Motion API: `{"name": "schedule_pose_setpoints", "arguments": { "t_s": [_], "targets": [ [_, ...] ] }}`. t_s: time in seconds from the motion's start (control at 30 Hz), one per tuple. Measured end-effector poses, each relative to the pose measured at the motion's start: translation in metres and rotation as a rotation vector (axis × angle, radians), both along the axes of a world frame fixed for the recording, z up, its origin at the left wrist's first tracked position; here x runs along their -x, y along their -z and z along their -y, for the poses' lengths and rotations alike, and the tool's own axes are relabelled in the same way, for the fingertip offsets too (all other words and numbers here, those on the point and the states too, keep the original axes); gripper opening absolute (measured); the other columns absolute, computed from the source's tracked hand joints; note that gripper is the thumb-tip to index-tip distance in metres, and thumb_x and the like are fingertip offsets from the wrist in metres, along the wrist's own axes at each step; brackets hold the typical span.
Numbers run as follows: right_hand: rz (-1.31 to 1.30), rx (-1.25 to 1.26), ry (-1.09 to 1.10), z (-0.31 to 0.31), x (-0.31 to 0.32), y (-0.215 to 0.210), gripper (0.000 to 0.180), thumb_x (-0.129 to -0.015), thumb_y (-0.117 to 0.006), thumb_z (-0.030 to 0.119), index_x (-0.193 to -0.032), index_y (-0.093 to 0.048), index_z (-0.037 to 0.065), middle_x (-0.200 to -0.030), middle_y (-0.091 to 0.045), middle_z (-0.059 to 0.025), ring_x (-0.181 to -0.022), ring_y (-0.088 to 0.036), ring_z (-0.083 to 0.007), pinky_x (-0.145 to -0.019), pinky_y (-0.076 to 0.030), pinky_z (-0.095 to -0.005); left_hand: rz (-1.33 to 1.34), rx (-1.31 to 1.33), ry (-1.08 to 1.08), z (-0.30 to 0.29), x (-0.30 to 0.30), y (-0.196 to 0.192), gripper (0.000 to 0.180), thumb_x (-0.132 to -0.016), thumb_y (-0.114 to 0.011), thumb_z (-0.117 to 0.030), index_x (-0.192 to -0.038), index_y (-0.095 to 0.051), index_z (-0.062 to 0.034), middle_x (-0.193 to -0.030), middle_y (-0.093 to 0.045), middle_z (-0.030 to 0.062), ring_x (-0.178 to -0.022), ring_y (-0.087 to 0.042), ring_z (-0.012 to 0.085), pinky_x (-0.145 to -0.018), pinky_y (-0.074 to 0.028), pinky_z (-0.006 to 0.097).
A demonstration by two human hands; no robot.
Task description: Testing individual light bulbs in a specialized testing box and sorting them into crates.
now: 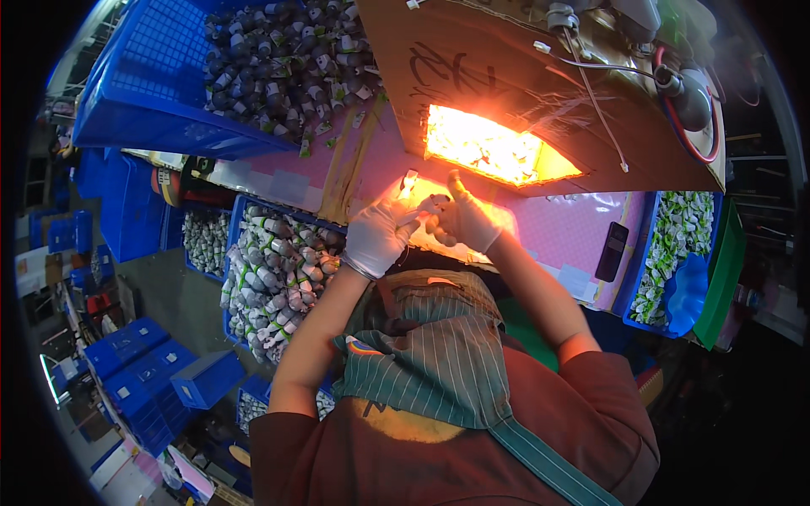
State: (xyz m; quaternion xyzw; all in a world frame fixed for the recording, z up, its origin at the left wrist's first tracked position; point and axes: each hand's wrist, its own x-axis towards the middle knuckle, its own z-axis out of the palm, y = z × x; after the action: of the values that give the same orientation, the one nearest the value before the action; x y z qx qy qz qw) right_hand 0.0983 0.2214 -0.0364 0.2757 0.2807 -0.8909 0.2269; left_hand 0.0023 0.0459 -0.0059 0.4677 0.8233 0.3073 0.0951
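Observation:
Both hands wear white gloves and meet over the pink worktop (557,228), just below the glowing opening (485,148) of a cardboard box (506,59). My left hand (378,234) pinches a small pale piece (411,182) that sticks up toward the light. My right hand (466,221) touches the left hand's fingertips and grips the same small piece (434,203) from the other side, one finger raised. The glare hides the finer details of the piece.
A blue crate (143,93) of small dark tubes sits at the top left. A blue bin (239,211) of grey-white tubes stands left of my left arm, another (634,278) with green-white ones at right. A black device (612,251) lies on the worktop. Blue boxes (143,371) stand on the floor.

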Motion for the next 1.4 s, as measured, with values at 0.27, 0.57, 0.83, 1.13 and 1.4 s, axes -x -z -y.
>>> {"name": "schedule_pose_setpoints", "arguments": {
  "t_s": [0.27, 0.57, 0.83, 1.13, 1.4],
  "targets": [
    [-0.332, -0.828, -0.463, -0.01, 0.014, -0.017, 0.025, -0.084, -0.063, 0.035, -0.089, -0.065, 0.011, -0.075, -0.058, 0.0001, -0.062, -0.052, -0.0119, -0.054, -0.042, -0.0235, -0.032, 0.033, 0.134, 0.014, 0.016, -0.003, 0.025, -0.079, -0.066, -0.026, -0.101, -0.066, -0.0153, -0.085, -0.063, 0.0062, -0.075, -0.059, 0.0225, -0.065, -0.046, 0.033],
    [-1.173, -1.842, -0.239, 0.014, 0.025, -0.024, 0.015, -0.072, -0.056, 0.009, -0.086, -0.061, 0.012, -0.094, -0.06, -0.0037, -0.085, -0.059, -0.0265, -0.069, -0.048, -0.0373, 1.748, 0.019, -0.113, 0.03, 0.024, -0.004, 0.028, -0.085, -0.063, -0.032, -0.088, -0.06, -0.0046, -0.073, -0.061, 0.0042, -0.052, -0.055, 0.0125, -0.045, -0.04, 0.023],
    [-0.841, -1.768, 0.21, 0.016, 0.024, 0.008, 0.039, -0.071, -0.068, 0.003, -0.108, -0.058, 0.002, -0.109, -0.058, -0.0112, -0.091, -0.061, -0.0254, -0.076, -0.05, -0.0349, 1.357, 0.145, -0.307, 0.022, 0.041, 0.05, 0.033, -0.085, -0.063, -0.036, -0.103, -0.057, -0.0081, -0.07, -0.058, 0.0021, -0.052, -0.053, 0.008, -0.044, -0.043, 0.022],
    [-0.53, -1.669, 0.208, 0.012, -0.008, 0.036, 0.035, -0.068, -0.07, -0.005, -0.1, -0.059, 0.004, -0.1, -0.059, -0.0103, -0.077, -0.06, -0.0179, -0.063, -0.051, -0.027, 1.066, -0.04, -0.453, -0.008, 0.043, 0.202, 0.028, -0.08, -0.071, -0.023, -0.1, -0.062, -0.0057, -0.087, -0.06, 0.0022, -0.073, -0.055, 0.0113, -0.064, -0.046, 0.025],
    [-0.356, -1.639, 0.211, 0.014, -0.014, 0.032, 0.032, -0.07, -0.068, -0.006, -0.098, -0.06, 0.004, -0.096, -0.06, -0.0077, -0.07, -0.062, -0.0135, -0.057, -0.049, -0.0235, 0.13, 0.05, -0.446, -0.038, 0.108, 0.163, 0.035, -0.071, -0.068, -0.035, -0.092, -0.066, -0.007, -0.085, -0.065, 0.0171, -0.082, -0.063, 0.0332, -0.07, -0.05, 0.041]
  ]
}}
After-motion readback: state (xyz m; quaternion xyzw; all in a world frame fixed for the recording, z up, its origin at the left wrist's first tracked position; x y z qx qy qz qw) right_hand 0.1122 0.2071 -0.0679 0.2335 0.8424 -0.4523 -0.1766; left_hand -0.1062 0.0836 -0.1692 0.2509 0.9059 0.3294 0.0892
